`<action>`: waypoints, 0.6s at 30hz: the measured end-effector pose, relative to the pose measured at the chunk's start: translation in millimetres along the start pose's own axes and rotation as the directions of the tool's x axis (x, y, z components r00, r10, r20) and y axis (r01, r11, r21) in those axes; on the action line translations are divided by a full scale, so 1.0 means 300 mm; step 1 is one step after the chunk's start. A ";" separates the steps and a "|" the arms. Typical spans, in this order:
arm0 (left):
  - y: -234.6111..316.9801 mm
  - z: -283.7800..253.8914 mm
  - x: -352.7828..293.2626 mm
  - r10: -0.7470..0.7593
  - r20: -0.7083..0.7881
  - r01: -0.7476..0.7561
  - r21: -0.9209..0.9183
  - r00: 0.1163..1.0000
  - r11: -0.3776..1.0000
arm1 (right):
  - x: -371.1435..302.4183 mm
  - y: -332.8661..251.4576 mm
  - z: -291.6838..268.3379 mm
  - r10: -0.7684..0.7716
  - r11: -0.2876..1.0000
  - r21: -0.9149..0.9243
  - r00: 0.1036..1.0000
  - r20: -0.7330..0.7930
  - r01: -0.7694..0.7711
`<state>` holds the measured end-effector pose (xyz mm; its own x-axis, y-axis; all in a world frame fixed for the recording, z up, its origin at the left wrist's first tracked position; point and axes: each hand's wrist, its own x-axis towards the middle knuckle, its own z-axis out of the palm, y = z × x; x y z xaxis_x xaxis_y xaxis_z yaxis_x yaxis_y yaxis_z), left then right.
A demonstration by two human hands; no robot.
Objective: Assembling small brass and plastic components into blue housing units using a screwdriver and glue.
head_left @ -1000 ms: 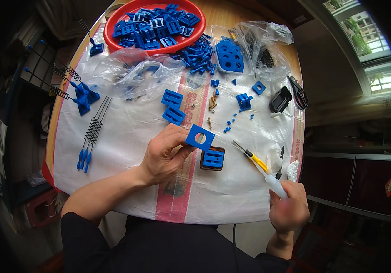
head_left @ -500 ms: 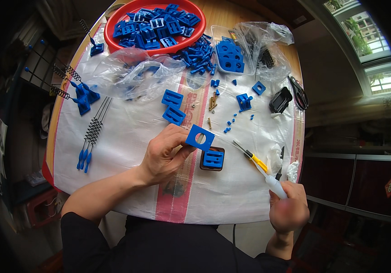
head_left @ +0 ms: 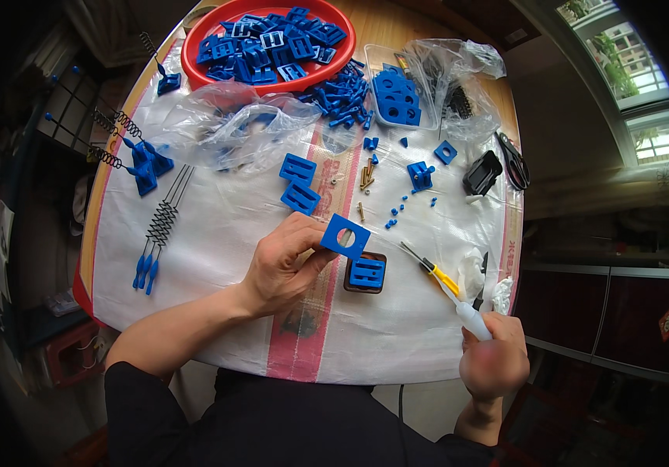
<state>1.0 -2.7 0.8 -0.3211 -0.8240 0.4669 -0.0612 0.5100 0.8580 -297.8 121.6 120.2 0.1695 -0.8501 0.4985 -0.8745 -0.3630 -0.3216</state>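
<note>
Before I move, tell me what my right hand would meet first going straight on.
Led by the white bottle, your right hand would probably meet the yellow tool, which the nozzle overlaps in view; depth is unclear.

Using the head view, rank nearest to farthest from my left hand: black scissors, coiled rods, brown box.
1. Brown box: just right of the left hand.
2. Coiled rods: off to the left.
3. Black scissors: far right, higher in the picture.

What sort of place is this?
Likely a room in a home, with a table serving as a workbench: a red tray heaped with blue plastic parts, loose brass-coloured screws, and dark cabinets to the right.
</note>
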 end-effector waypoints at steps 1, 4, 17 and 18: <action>-0.001 -0.001 -0.001 0.001 0.000 -0.001 0.001 1.000 1.000 | -0.001 0.001 -0.002 0.000 1.000 -0.006 1.000 0.003 0.000; -0.001 0.004 0.001 0.008 -0.011 -0.008 -0.002 1.000 1.000 | -0.005 0.003 -0.001 -0.001 1.000 -0.006 1.000 -0.005 0.001; -0.004 0.003 0.001 0.004 -0.004 -0.004 -0.006 1.000 1.000 | -0.006 0.000 -0.003 -0.012 1.000 -0.010 1.000 -0.004 0.012; -0.004 0.003 0.001 0.003 -0.003 -0.003 -0.006 1.000 1.000 | -0.006 0.001 -0.002 -0.012 1.000 -0.009 1.000 -0.003 0.012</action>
<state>0.0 -3.4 -0.4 -0.3182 -0.8230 0.4705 -0.0540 0.5112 0.8578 -298.5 123.3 119.7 0.1789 -0.8444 0.5049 -0.8766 -0.3698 -0.3080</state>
